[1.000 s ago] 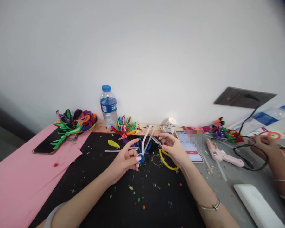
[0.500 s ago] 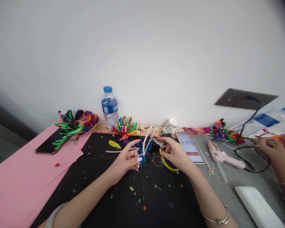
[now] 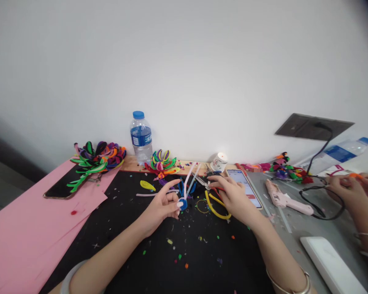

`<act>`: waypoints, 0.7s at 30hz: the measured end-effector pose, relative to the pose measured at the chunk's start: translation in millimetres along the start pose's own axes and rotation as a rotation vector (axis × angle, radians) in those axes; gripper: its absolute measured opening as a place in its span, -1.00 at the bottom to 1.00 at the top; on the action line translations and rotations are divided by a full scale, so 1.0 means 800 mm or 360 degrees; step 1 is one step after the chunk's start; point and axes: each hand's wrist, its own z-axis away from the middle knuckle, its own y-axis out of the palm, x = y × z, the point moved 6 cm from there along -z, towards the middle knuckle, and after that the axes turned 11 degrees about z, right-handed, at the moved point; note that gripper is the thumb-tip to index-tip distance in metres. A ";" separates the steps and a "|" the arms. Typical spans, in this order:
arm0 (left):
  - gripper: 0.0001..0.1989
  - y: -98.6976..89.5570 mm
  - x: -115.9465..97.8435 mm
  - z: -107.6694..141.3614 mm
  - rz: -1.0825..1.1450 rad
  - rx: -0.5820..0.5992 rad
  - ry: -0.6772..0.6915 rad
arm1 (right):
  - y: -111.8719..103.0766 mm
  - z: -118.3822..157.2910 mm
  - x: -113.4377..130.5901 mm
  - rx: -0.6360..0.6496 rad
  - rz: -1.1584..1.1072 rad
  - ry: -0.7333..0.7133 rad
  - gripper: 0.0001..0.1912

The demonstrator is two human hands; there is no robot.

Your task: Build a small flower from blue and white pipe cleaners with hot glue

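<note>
My left hand (image 3: 167,205) pinches a small blue coiled pipe cleaner disc (image 3: 183,204) between thumb and fingers. Two pale pipe cleaner strips (image 3: 188,181) stick up from behind the disc in a V. My right hand (image 3: 231,195) is bent over the red handles of scissors (image 3: 202,181), whose metal blades point to the upper left; the palm hides part of the handles. Just under that hand lies a bent yellow pipe cleaner (image 3: 213,208). Blue looped pieces (image 3: 192,188) lie behind the strips, and a yellow loop (image 3: 147,185) lies left of them.
A water bottle (image 3: 141,136) and a paper cup (image 3: 218,162) stand by the wall. Pipe cleaner bundles (image 3: 99,159), phones (image 3: 61,183), a pink glue gun (image 3: 290,202) with its black cable and a white power bank (image 3: 328,257) lie around. Another person's hands (image 3: 349,192) work at right.
My right hand has shifted slightly right, off the yellow pipe cleaner and over the scissors' red handles. My left hand keeps the blue disc in place. The view has shifted a little.
</note>
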 end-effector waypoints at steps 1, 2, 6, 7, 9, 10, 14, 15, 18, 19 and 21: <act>-0.33 0.000 0.000 0.000 0.0000 -0.0005 -0.0004 | -0.001 0.002 0.000 0.0028 -0.0024 -0.0032 -0.46; -0.33 0.000 0.000 0.000 -0.0003 -0.0008 -0.0007 | -0.002 0.003 0.001 0.0047 -0.0062 -0.0084 -0.40; -0.34 0.000 0.001 0.000 -0.0018 0.0011 0.0003 | -0.008 0.006 0.000 0.0042 -0.0324 -0.0251 -0.35; -0.34 0.000 0.001 0.000 -0.0020 0.0018 0.0010 | -0.010 0.006 -0.003 0.0034 -0.0371 -0.0233 -0.37; -0.34 0.000 0.002 -0.001 -0.0026 0.0025 0.0018 | -0.015 0.006 -0.010 0.0005 -0.0362 -0.0141 -0.45; -0.34 -0.001 0.002 -0.001 -0.0031 0.0023 0.0019 | -0.018 0.005 -0.013 -0.0016 -0.0301 -0.0101 -0.50; -0.34 0.000 0.003 -0.001 -0.0052 0.0026 0.0019 | -0.027 0.008 -0.017 -0.0096 0.0020 -0.0011 -0.75; -0.34 0.000 0.003 -0.001 -0.0056 0.0029 0.0023 | -0.027 0.010 -0.017 -0.0080 0.0022 -0.0022 -0.73; -0.36 0.000 0.004 0.000 -0.0076 0.0033 0.0031 | -0.021 0.022 -0.007 0.0067 -0.0192 -0.0217 -0.45; -0.36 0.000 0.004 0.000 -0.0083 0.0036 0.0033 | -0.019 0.027 -0.003 0.0117 -0.0286 -0.0300 -0.33; -0.38 0.001 0.004 0.000 -0.0095 0.0046 0.0035 | -0.018 0.035 0.000 0.0171 -0.0420 -0.0382 -0.17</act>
